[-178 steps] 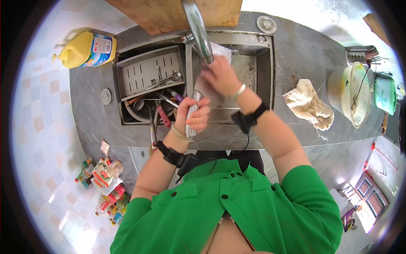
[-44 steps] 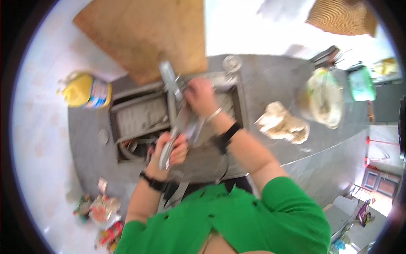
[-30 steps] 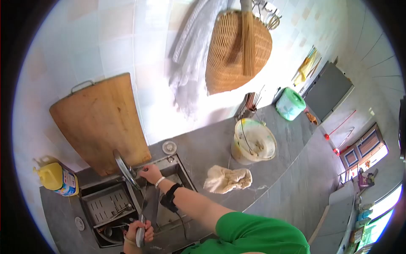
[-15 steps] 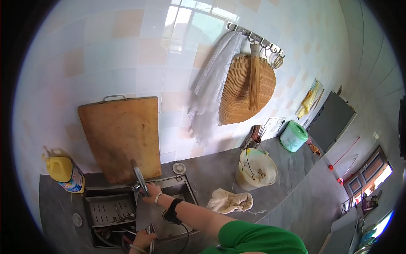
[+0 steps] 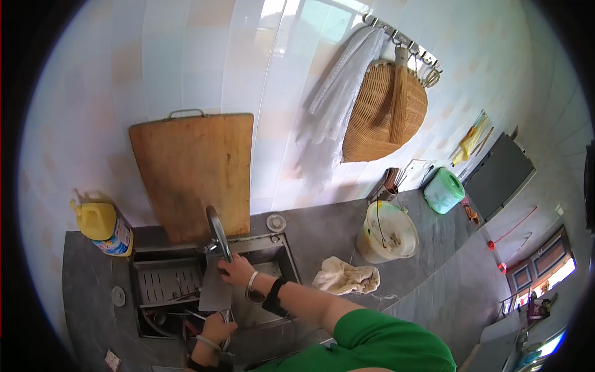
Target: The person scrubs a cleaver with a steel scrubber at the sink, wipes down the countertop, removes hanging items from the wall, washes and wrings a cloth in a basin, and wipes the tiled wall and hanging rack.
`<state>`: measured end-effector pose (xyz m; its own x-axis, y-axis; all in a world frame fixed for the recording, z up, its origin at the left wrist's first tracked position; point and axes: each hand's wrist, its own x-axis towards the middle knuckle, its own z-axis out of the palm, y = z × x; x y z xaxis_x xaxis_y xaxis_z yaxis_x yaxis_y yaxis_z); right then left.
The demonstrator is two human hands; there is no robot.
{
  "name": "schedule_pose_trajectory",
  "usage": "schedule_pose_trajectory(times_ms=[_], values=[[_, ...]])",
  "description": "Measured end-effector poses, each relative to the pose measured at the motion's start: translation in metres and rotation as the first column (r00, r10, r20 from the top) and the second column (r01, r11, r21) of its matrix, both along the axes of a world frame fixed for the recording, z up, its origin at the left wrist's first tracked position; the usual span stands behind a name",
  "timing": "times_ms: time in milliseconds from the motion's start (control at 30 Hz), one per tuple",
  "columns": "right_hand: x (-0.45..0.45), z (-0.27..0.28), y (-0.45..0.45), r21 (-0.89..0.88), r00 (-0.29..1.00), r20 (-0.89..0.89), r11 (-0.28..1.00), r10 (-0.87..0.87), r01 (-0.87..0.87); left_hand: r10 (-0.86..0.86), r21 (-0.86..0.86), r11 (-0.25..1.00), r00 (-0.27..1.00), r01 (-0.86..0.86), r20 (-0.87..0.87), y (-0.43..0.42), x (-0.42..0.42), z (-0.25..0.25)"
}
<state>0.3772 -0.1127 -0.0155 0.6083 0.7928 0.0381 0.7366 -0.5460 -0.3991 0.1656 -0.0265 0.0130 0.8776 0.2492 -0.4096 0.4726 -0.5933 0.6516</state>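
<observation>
At the sink, my right hand [image 5: 237, 270] is closed at the lower end of the curved metal faucet [image 5: 217, 229]. My left hand [image 5: 218, 328] is below it at the front of the sink, its fingers closed by some thin shiny metal that I cannot make out. A flat grey surface [image 5: 215, 294] lies between the two hands, beside the right basin [image 5: 273, 263]. In the left basin sit a slotted metal tray [image 5: 167, 282] and several utensils, partly in shadow. My forearm covers part of the right basin.
A wooden cutting board [image 5: 195, 173] leans on the wall behind the faucet. A yellow jug [image 5: 99, 221] stands left. Right of the sink are a crumpled cloth [image 5: 347, 276], a white bucket [image 5: 387, 239] and a green-lidded container [image 5: 444, 191]. A wicker basket [image 5: 372, 118] hangs above.
The view has tilted, so the counter appears higher and further right. My right hand stays at the faucet's end, and my left hand remains at the front of the sink.
</observation>
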Motion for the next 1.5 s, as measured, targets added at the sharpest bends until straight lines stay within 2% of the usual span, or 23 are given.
schedule_pose_trajectory(times_ms=[33, 67, 167, 200, 267, 300, 367, 433, 467, 533, 600, 700, 733, 767, 833, 867, 967, 1000, 1100, 1200, 1300, 1400, 1500], values=[[-0.004, 0.005, -0.003, 0.008, 0.996, -0.023, 0.997, 0.081, -0.080, -0.022, -0.010, 1.000, 1.000, 0.022, 0.016, -0.001, 0.000, 0.002], [0.004, 0.011, -0.003, -0.127, 0.988, -0.054, 0.982, -0.145, 0.137, -0.042, -0.020, 0.999, 0.999, 0.042, 0.027, -0.001, -0.002, 0.004], [0.006, -0.005, -0.004, -0.044, 0.995, 0.071, 0.997, -0.067, 0.070, -0.057, -0.045, 0.997, 0.996, 0.061, 0.075, -0.003, -0.005, 0.005], [-0.009, -0.001, -0.006, 0.025, 0.992, 0.116, 0.998, 0.045, -0.049, -0.067, -0.026, 0.997, 0.994, 0.070, 0.087, -0.002, -0.005, -0.008], [-0.007, 0.019, -0.006, -0.134, 0.973, -0.182, 0.977, 0.139, -0.165, -0.070, 0.005, 0.998, 0.993, 0.070, 0.095, 0.000, -0.010, -0.009], [0.001, 0.008, -0.007, -0.180, 0.996, -0.090, 0.983, 0.005, -0.021, -0.059, 0.015, 0.998, 0.995, 0.058, 0.084, -0.002, -0.010, 0.001], [0.022, -0.023, -0.005, -0.134, 0.978, -0.071, 0.973, -0.196, 0.185, -0.127, 0.085, 0.990, 0.984, 0.117, 0.128, -0.006, -0.013, -0.004], [0.009, -0.016, 0.000, -0.120, 0.984, 0.177, 0.991, -0.030, 0.052, -0.074, 0.093, 0.993, 0.996, 0.070, 0.041, -0.010, -0.013, -0.013], [-0.003, -0.009, -0.002, -0.001, 0.981, 0.180, 0.998, 0.066, -0.067, -0.084, 0.096, 0.993, 0.991, 0.074, 0.108, -0.009, -0.012, -0.008], [0.011, -0.024, -0.002, -0.003, 1.000, -0.017, 1.000, -0.013, 0.012, -0.038, -0.028, 0.999, 0.987, 0.043, 0.158, -0.006, -0.011, 0.005], [0.038, -0.025, -0.006, -0.022, 0.995, 0.025, 0.995, -0.101, 0.101, 0.002, -0.006, 1.000, 0.992, -0.001, 0.125, -0.012, -0.017, 0.000], [0.023, -0.044, -0.001, 0.147, 0.970, 0.235, 0.984, 0.068, -0.104, 0.052, -0.037, 0.998, 0.997, -0.050, 0.065, -0.014, -0.011, 0.006], [0.005, -0.022, -0.004, 0.225, 0.983, 0.117, 0.961, 0.139, -0.162, 0.066, -0.066, 0.996, 0.998, -0.065, 0.008, -0.012, -0.006, 0.016], [0.014, -0.028, -0.008, 0.180, 0.999, 0.048, 0.983, 0.013, -0.021, 0.078, -0.096, 0.992, 0.996, -0.082, -0.051, -0.012, -0.004, 0.021], [0.039, -0.041, -0.018, 0.064, 0.968, -0.072, 0.968, -0.239, 0.244, 0.042, -0.017, 0.999, 0.999, -0.043, -0.013, -0.017, -0.014, 0.002], [0.045, -0.044, -0.021, 0.127, 0.964, -0.121, 0.960, -0.236, 0.250, 0.019, 0.026, 0.999, 1.000, -0.020, 0.004, -0.017, -0.017, -0.006], [0.014, -0.013, -0.012, 0.319, 0.958, -0.045, 0.905, -0.284, 0.283, 0.020, 0.123, 0.992, 0.999, -0.026, 0.047, -0.020, -0.014, -0.010], [0.006, -0.010, -0.006, 0.313, 0.969, -0.035, 0.918, -0.245, 0.243, 0.022, 0.133, 0.991, 0.999, -0.026, 0.033, -0.020, -0.009, -0.006], [-0.028, -0.002, 0.009, 0.201, 0.998, 0.012, 0.978, 0.055, -0.057, -0.001, 0.169, 0.986, 0.999, -0.006, 0.042, -0.017, 0.003, 0.000], [-0.022, -0.017, 0.014, 0.263, 0.977, 0.082, 0.941, 0.198, -0.213, -0.034, 0.165, 0.986, 0.999, 0.030, 0.022, -0.016, 0.004, 0.000], [0.019, -0.029, 0.003, 0.229, 0.963, 0.090, 0.946, -0.255, 0.229, -0.124, 0.140, 0.983, 0.992, 0.122, 0.005, -0.017, -0.005, 0.007], [-0.006, -0.021, 0.006, 0.030, 0.977, 0.180, 0.994, -0.110, 0.107, -0.134, 0.171, 0.978, 0.989, 0.122, 0.060, -0.018, -0.004, 0.000], [-0.057, -0.010, 0.008, 0.250, 0.934, 0.076, 0.900, 0.349, -0.357, -0.167, 0.179, 0.971, 0.986, 0.160, 0.025, -0.012, 0.008, -0.003]])
